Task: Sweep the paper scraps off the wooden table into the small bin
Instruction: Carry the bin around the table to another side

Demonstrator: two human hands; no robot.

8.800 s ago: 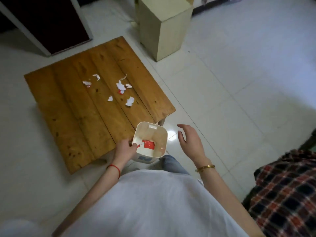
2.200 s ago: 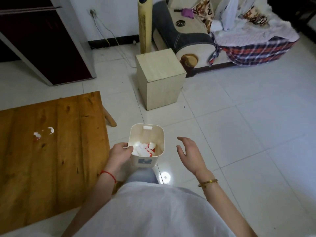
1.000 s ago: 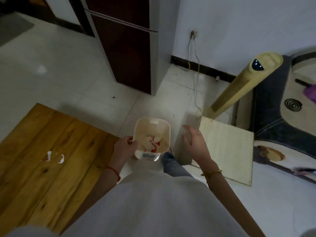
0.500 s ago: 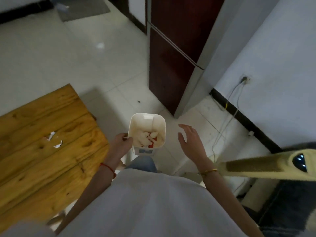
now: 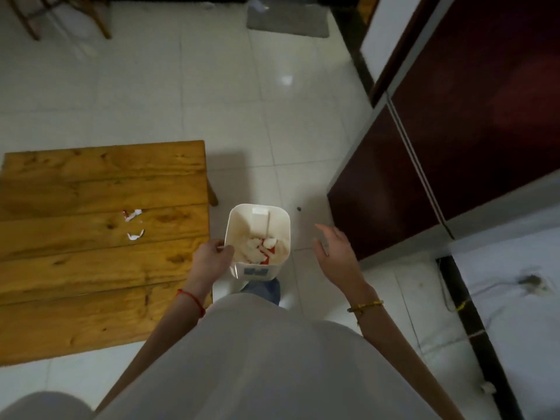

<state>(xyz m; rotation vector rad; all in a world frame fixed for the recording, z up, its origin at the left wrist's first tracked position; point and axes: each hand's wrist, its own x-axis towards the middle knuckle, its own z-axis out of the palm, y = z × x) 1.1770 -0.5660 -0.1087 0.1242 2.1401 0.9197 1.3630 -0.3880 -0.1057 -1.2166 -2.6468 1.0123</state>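
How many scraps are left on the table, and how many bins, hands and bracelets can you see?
Scraps on the table: 2, one above the other
Bins: 1
Hands: 2, left and right
Bracelets: 2, red and gold
Total: 7

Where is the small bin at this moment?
In the head view the small bin sits centre frame, off the wooden table, just past its right edge, above the tiled floor, held at its left rim by the left hand.
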